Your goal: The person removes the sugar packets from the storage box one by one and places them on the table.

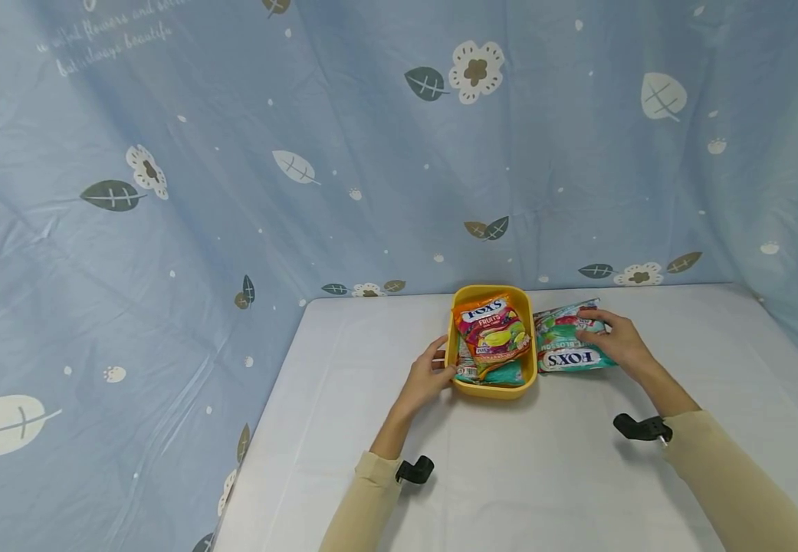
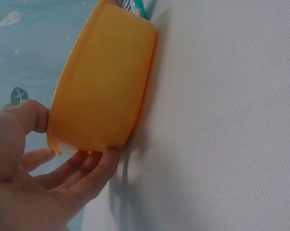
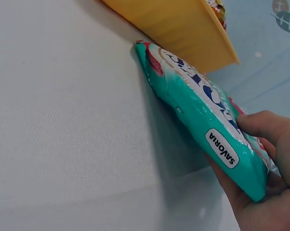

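Note:
A yellow plastic bin [image 1: 495, 392] stands at the back of the table with candy bags in it. On top lies an orange and purple Fox's bag [image 1: 491, 330], and beneath it a teal bag [image 1: 507, 373] shows in part. My left hand [image 1: 428, 377] holds the bin's left side, the thumb at the rim and the fingers against the wall [image 2: 101, 77]. To the right of the bin, my right hand [image 1: 615, 340] grips a teal Fox's candy bag [image 1: 564, 337] by its right end. In the right wrist view, that bag [image 3: 198, 110] is tilted, its far end close to the bin.
A white cloth covers the table [image 1: 343, 429]. Behind it and along the left hangs a blue curtain [image 1: 371, 153] with leaf and flower prints. Black wrist cameras stick out from both sleeves [image 1: 723, 452].

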A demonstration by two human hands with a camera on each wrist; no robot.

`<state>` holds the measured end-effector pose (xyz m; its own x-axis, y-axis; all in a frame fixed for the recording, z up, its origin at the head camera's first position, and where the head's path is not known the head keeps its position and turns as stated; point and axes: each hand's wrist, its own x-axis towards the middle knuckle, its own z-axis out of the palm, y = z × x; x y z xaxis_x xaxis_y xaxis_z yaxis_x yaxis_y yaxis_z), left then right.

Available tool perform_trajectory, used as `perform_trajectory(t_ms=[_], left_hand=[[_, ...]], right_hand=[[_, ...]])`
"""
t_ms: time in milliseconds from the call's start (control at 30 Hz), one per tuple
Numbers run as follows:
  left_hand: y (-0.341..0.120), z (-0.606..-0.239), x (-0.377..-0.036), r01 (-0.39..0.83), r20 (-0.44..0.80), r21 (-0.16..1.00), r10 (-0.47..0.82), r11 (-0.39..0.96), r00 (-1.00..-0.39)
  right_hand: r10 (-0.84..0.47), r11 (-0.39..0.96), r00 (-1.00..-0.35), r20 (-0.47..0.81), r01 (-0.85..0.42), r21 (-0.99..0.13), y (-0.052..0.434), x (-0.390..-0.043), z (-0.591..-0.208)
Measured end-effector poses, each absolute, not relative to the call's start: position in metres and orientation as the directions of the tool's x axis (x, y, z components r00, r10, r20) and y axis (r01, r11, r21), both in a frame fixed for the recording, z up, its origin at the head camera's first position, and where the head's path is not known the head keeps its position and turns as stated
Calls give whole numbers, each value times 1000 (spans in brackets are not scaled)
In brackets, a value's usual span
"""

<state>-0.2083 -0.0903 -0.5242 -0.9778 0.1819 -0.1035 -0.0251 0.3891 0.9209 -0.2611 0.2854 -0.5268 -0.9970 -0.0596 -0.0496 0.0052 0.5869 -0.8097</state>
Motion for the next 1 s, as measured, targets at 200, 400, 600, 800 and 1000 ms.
perform_trajectory(t_ms=[200,400,600,800,1000], left_hand=[[-90,-524,-208,-37,-111,924,175,381,-978],[-90,-526,-208,-43,-113,925,165,376,-980],[-90,-526,-209,-45,-113,925,161,378,-980],[-89,-525,-207,-48,-118,922,159,385,-980],[-89,-525,-207,-50,-117,927,159,372,-980]], right_hand=[[-59,604,-997,-55,8,-797,287,-260,-527],[-68,656,-997,-26,-26,-755,287,-260,-527],[-74,708,-997,-11,-45,-705,287,-262,-529],[-77,736,-997,-5,-53,-675,287,-261,-530],[-77,740,-997,16,-67,-669,288,-260,-532]])
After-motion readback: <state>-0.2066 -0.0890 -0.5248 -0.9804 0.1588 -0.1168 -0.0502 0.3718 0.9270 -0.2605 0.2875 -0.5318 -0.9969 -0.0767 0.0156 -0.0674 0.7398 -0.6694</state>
